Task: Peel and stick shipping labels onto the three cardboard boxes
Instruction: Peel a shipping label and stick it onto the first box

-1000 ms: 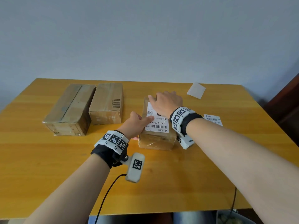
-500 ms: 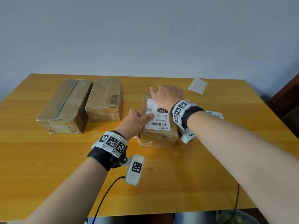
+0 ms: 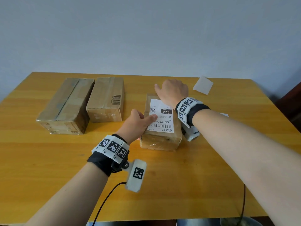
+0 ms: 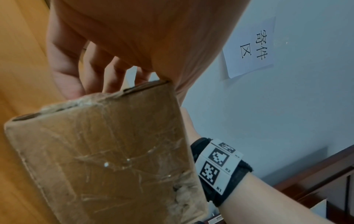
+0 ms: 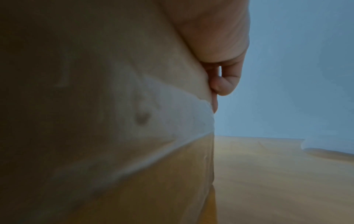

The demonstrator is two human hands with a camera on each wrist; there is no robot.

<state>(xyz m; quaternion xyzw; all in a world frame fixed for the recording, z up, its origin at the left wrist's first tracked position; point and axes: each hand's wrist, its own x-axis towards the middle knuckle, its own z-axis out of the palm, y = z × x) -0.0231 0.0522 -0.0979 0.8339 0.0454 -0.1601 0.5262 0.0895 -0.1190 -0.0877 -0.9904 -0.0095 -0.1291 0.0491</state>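
Note:
Three cardboard boxes lie on the yellow table [image 3: 179,176]. Two bare ones, a large box [image 3: 65,106] and a barcoded box [image 3: 106,99], sit side by side at the left. The third box [image 3: 160,141] in the middle carries a white shipping label [image 3: 161,118] on its top. My left hand [image 3: 138,123] holds this box's left edge, thumb on the label, fingers [image 4: 72,72] down the side. My right hand [image 3: 172,92] lies over the far end of the top, fingers [image 5: 224,84] curled over the far edge. Its palm hides the label's far end.
A blank backing sheet [image 3: 202,85] lies at the table's far right. Another label [image 3: 224,114] peeks out behind my right forearm. Dark wooden furniture [image 3: 293,108] stands off the table's right edge. A paper sign [image 4: 250,47] hangs on the wall.
My right hand has slid along the labelled box toward its far end, uncovering more of the label. My left hand has kept its hold on the left edge.

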